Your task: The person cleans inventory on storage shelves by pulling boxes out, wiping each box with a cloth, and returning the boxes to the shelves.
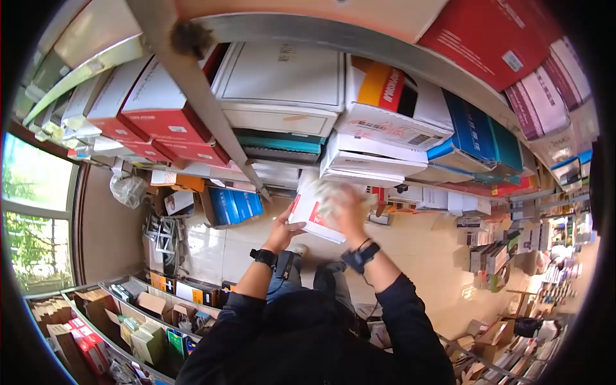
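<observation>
A white box with red print (329,232) is held in front of my body, tilted, below the shelf edge. My left hand (280,232) grips its left side, thumb on the near face. My right hand (350,218) is closed on a crumpled white cloth (324,194), which lies against the upper part of the box and hides some of it. Cloth and right fingers are smeared by motion. Each wrist wears a black strapped device.
White cartons (276,77) and red-and-white boxes (163,106) fill the metal shelf ahead. A blue box (236,205) sits low at the left. Behind me at the left, a lower shelf holds several small boxes (147,340). Stacked goods (494,256) stand along the right.
</observation>
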Available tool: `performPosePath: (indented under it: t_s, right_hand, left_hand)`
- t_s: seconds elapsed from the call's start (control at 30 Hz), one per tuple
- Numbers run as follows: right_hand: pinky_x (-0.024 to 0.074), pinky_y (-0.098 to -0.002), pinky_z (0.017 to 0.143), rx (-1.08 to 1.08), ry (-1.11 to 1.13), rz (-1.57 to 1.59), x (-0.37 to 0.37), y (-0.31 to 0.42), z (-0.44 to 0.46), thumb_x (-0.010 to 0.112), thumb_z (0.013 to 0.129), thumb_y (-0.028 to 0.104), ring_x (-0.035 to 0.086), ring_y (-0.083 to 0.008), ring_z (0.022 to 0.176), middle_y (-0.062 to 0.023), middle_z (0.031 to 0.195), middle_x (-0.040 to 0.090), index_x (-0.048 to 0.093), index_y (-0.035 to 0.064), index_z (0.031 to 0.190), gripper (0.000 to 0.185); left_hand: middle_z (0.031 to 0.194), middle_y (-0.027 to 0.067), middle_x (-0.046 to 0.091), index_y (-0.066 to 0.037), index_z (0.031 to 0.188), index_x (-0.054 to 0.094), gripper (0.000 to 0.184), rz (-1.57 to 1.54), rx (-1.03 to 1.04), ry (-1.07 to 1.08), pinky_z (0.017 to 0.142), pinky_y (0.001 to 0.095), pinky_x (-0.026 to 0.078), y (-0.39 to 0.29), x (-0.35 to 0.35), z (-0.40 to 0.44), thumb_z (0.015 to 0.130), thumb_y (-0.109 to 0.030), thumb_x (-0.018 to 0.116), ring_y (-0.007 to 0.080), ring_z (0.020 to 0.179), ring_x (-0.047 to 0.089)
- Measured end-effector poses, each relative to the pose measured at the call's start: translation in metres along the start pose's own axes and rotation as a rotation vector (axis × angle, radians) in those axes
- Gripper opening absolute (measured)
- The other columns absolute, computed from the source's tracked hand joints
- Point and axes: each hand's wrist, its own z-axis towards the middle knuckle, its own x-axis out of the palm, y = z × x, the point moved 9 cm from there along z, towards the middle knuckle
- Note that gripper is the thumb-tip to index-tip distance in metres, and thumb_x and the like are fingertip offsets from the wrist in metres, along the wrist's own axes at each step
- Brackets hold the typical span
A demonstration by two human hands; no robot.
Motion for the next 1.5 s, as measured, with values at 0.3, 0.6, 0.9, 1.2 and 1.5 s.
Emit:
performPosePath:
  t_s: [0.3, 0.6, 0.9, 1.2, 1.5]
  right_hand:
    - [0.028, -0.0451, 0.088, 0.244, -0.178, -0.131, -0.028, -0.04, -0.007, 0.058, 0.069, 0.014, 0.038, -0.0366, 0.103, -0.0174, 0.112, 0.044, 0.051, 0.0097, 0.108, 0.04]
    - [0.0307, -0.0388, 0.093, -0.329, 0.277, 0.076, 0.03, 0.073, -0.004, 0.057, 0.058, 0.001, 0.041, -0.0252, 0.106, -0.0041, 0.119, 0.046, 0.064, 0.0181, 0.091, 0.038]
    - [0.0379, -0.0397, 0.082, 0.175, -0.048, 0.034, -0.015, -0.104, 0.04, 0.055, 0.075, 0.011, 0.051, -0.0319, 0.091, -0.0145, 0.1, 0.056, 0.058, 0.0066, 0.099, 0.025]
    - [0.0325, -0.0409, 0.089, -0.205, 0.066, -0.015, 0.001, 0.067, -0.037, 0.067, 0.057, 0.015, 0.041, -0.0258, 0.102, -0.0008, 0.112, 0.048, 0.061, 0.0221, 0.091, 0.035]
    - [0.0392, -0.0278, 0.079, 0.931, -0.671, 1.255, 0.023, -0.166, -0.088, 0.054, 0.071, 0.003, 0.049, -0.0165, 0.093, -0.0059, 0.106, 0.051, 0.056, 0.006, 0.102, 0.032]
  left_hand:
    - [0.115, 0.0069, 0.048, -0.011, 0.13, 0.028, 0.063, -0.08, 0.0, -0.055, 0.076, 0.0386, 0.049, -0.011, 0.006, -0.001, 0.074, 0.001, 0.055, 0.0211, 0.098, 0.051]
    - [0.106, 0.0087, 0.052, -0.004, 0.12, 0.041, 0.048, 0.344, 0.397, 0.076, 0.071, 0.0369, 0.051, -0.032, -0.01, 0.012, 0.074, -0.004, 0.057, 0.0218, 0.09, 0.055]
    - [0.113, 0.0118, 0.046, -0.006, 0.129, 0.029, 0.064, 0.0, 0.008, -0.047, 0.072, 0.0402, 0.05, -0.024, 0.001, 0.007, 0.074, -0.01, 0.061, 0.0236, 0.095, 0.052]
    - [0.106, 0.0069, 0.051, -0.012, 0.116, 0.038, 0.039, 0.003, 0.014, -0.07, 0.076, 0.0365, 0.047, -0.004, -0.021, 0.022, 0.085, -0.035, 0.045, 0.0213, 0.095, 0.052]
    - [0.121, 0.0085, 0.037, -0.014, 0.124, 0.032, 0.064, 0.131, -0.189, -0.284, 0.09, 0.0482, 0.032, -0.001, -0.02, 0.009, 0.078, -0.056, 0.045, 0.0265, 0.112, 0.036]
